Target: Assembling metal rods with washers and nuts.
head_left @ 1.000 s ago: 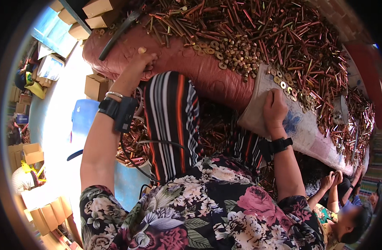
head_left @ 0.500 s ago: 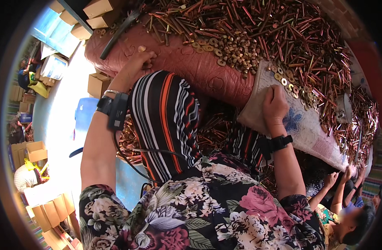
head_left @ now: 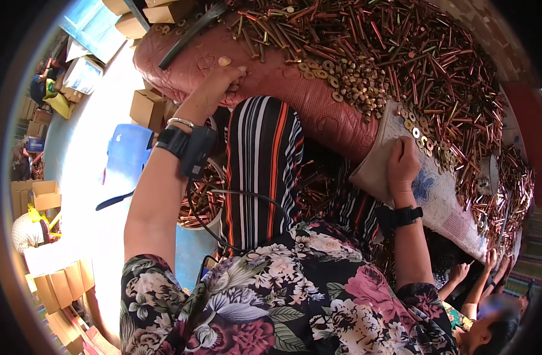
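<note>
My left hand [head_left: 226, 78] is over the padded red-pink sack [head_left: 271, 83], its fingers curled in; whatever they hold, if anything, is hidden. A small pale round piece [head_left: 225, 61] shows just beyond it. My right hand [head_left: 404, 163] is closed in a fist at the near edge of a white patterned cloth [head_left: 421, 189], with its contents hidden. Beside it lie loose washers [head_left: 424, 141]. Between the hands, farther back, are a heap of small brass-coloured nuts [head_left: 362, 89] and more washers [head_left: 319, 73]. A large pile of coppery metal rods or tubes [head_left: 413, 65] spreads behind.
A dark bar [head_left: 188, 38] lies across the sack's far left end. By my left knee stands a blue bucket [head_left: 194, 248] of metal pieces. A blue plastic chair [head_left: 128, 154] and cardboard boxes [head_left: 146, 109] are at left. Another person [head_left: 489, 331] works at lower right.
The whole view has shifted a little. My left knee has moved right, showing more of the bucket beside it. Both hands stay closed in about the same places.
</note>
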`<state>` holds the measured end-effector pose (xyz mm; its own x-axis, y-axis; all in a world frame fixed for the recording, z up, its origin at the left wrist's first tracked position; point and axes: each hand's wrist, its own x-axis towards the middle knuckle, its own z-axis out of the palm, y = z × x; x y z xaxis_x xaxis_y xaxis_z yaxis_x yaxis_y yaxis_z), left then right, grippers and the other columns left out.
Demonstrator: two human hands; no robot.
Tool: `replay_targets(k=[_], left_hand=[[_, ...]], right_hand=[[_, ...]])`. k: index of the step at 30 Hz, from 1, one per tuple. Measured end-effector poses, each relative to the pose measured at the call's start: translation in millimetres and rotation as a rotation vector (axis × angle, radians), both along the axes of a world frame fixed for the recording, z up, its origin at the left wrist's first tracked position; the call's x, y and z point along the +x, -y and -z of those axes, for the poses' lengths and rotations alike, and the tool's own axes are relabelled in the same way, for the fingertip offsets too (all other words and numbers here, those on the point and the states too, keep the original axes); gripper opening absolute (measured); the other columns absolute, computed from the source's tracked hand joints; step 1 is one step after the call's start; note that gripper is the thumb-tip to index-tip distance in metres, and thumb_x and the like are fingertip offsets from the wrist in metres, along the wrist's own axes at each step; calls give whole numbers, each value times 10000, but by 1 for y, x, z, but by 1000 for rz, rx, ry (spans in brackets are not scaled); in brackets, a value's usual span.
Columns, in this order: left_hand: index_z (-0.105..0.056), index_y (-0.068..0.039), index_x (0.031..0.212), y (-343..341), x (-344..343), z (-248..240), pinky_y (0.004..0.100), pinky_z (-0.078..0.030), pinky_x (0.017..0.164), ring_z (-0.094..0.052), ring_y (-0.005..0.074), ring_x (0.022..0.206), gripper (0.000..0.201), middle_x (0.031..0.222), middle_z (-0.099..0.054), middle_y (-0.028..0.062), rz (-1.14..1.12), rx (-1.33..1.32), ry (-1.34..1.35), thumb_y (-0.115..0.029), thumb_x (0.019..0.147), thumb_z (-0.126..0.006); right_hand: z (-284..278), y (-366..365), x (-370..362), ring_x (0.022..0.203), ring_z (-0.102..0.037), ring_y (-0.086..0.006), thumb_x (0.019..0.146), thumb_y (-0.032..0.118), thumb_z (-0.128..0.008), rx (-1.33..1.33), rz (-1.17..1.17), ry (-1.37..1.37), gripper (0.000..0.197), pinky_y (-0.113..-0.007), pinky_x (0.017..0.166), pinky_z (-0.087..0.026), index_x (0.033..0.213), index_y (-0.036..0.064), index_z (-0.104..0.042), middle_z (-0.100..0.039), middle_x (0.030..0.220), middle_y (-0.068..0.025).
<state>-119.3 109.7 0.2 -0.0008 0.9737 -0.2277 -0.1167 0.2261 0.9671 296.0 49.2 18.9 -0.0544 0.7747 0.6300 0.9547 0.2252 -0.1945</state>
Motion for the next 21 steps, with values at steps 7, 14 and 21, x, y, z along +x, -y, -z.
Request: replay_targets(k=[7, 14, 21], left_hand=[[-606, -76, 937, 2, 3, -1, 235, -420, 648, -450, 80, 723, 250, 792, -455, -36, -37, -20, -28, -311, 855, -579], [-612, -51, 967, -3, -5, 8, 243, -434, 668, -456, 91, 729, 291, 782, -467, -27, 2, -25, 27, -316, 849, -594], [-614, -39, 969, -6, -2, 4, 239, -425, 661, -465, 85, 727, 329, 763, -482, -25, -43, -60, 14, -343, 845, -600]], right_hand=[[4, -2, 1, 739, -587, -338, 860, 181, -511, 10, 30, -2, 96, -405, 604, -463, 883, 103, -563, -604, 812, -124], [5, -2, 1, 754, -582, -327, 863, 170, -519, -24, 49, -9, 103, -384, 629, -459, 873, 76, -558, -593, 817, -125], [5, -3, 3, 735, -581, -328, 857, 165, -523, 3, 21, -17, 97, -387, 618, -457, 868, 75, -558, -596, 802, -127]])
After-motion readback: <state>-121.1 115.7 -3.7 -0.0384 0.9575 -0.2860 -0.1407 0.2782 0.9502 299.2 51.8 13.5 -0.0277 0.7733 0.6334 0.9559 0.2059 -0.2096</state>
